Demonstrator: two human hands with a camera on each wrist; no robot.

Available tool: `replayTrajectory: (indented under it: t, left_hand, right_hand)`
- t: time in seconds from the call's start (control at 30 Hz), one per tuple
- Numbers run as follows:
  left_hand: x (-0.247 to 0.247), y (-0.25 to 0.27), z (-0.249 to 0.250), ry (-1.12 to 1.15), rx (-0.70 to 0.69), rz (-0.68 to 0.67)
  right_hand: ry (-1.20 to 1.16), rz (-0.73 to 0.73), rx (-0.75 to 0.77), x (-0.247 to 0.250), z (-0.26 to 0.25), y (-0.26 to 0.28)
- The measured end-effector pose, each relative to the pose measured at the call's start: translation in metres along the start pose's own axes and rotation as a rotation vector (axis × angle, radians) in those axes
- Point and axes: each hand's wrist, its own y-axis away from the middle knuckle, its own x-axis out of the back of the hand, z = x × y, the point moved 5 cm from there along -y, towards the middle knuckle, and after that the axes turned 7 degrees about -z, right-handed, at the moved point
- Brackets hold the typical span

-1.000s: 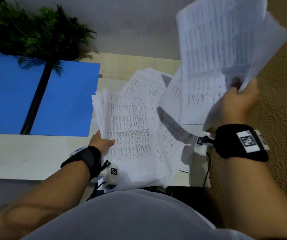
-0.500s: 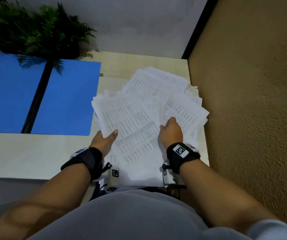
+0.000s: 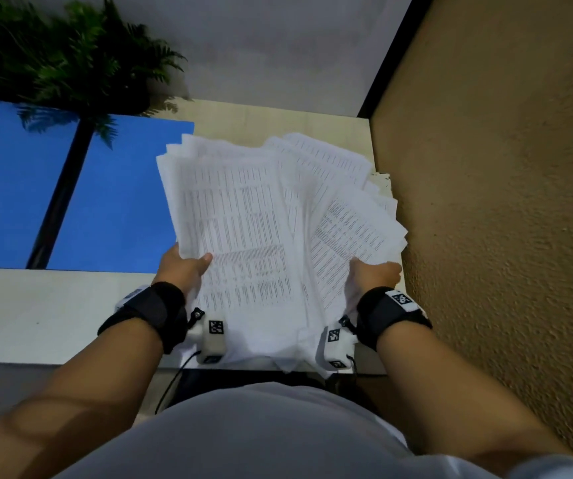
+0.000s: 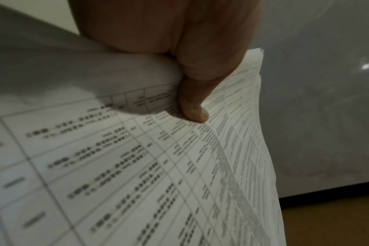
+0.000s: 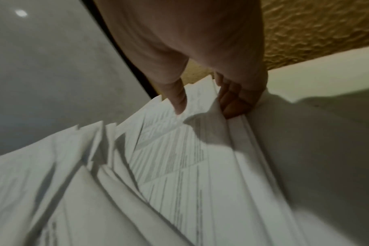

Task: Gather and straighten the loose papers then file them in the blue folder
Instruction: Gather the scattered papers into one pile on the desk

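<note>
A thick, fanned pile of printed white papers (image 3: 243,229) is held between both hands over the right end of the table. My left hand (image 3: 183,269) grips its left edge, thumb on top of the sheets (image 4: 179,166) and fingers hidden beneath. My right hand (image 3: 374,273) pinches the right edge, thumb above and fingers below the uneven sheets (image 5: 179,158). The blue folder (image 3: 115,202) lies open and flat on the table to the left, the pile's far left corner overlapping it.
A green fern-like plant (image 3: 53,60) stands at the back left, its dark stem crossing the folder. A textured brown wall (image 3: 502,219) runs close along the table's right edge. Pale table top (image 3: 36,312) shows near the front left.
The right hand brought its raised sheets down onto the pile, then shifted to the pile's right edge. Both hands now grip the whole pile, which has risen and shifted left over the folder's edge.
</note>
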Motion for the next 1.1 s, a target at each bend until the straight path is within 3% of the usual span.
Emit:
replayTrajectory:
  t: [0.07, 0.23, 0.3, 0.47, 0.67, 0.93, 1.1]
  left_hand:
    - [-0.005, -0.010, 0.022, 0.007, -0.025, -0.004]
    - [-0.034, -0.055, 0.074, -0.270, -0.064, -0.027]
    - [-0.045, -0.068, 0.080, -0.467, -0.042, -0.054]
    - [-0.053, -0.081, 0.082, -0.635, -0.086, -0.035]
    - [-0.052, -0.077, 0.060, -0.436, -0.055, -0.096]
    - [-0.044, -0.053, 0.007, -0.358, 0.074, -0.260]
    - [-0.049, -0.033, -0.009, -0.343, 0.041, -0.241]
  right_hand:
    - [-0.107, -0.101, -0.035, -0.002, 0.008, -0.006]
    - [0.070, -0.180, 0.094, -0.001, 0.014, -0.013]
    - [0.117, -0.214, 0.119, 0.003, 0.014, -0.018]
    - [0.234, -0.296, 0.114, 0.011, 0.002, -0.031]
    - [0.291, -0.346, -0.001, 0.011, -0.019, -0.041]
    - [-0.008, -0.407, 0.002, -0.037, -0.025, -0.025]
    - [0.077, -0.542, 0.047, -0.064, -0.035, 0.004]
